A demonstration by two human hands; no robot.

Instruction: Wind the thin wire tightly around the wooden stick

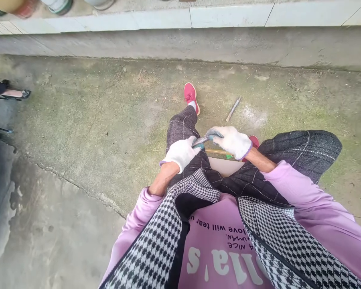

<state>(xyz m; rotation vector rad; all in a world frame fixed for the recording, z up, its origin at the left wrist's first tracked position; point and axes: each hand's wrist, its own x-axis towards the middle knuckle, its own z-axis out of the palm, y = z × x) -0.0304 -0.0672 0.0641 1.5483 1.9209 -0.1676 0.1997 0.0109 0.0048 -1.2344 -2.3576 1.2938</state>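
My left hand (pixel 182 153), in a white work glove with grey-green fingertips, is closed round one end of a short, rough grey rod (pixel 201 140). Gloved in the same way, my right hand (pixel 230 140) grips the rod's other end. The rod is held level in front of my lap, and its exact kind does not show. A similar short grey stick (pixel 234 108) with a pale end lies on the ground beyond my right hand. White powder (pixel 255 115) is scattered beside that stick.
Between my legs is a pale flat surface (pixel 225 165), with a thin yellowish strip and a bit of green at its far edge. Ahead runs a white-tiled ledge (pixel 162 18) with containers (pixel 58 5) on it. Another person's foot (pixel 15 94) shows at far left.
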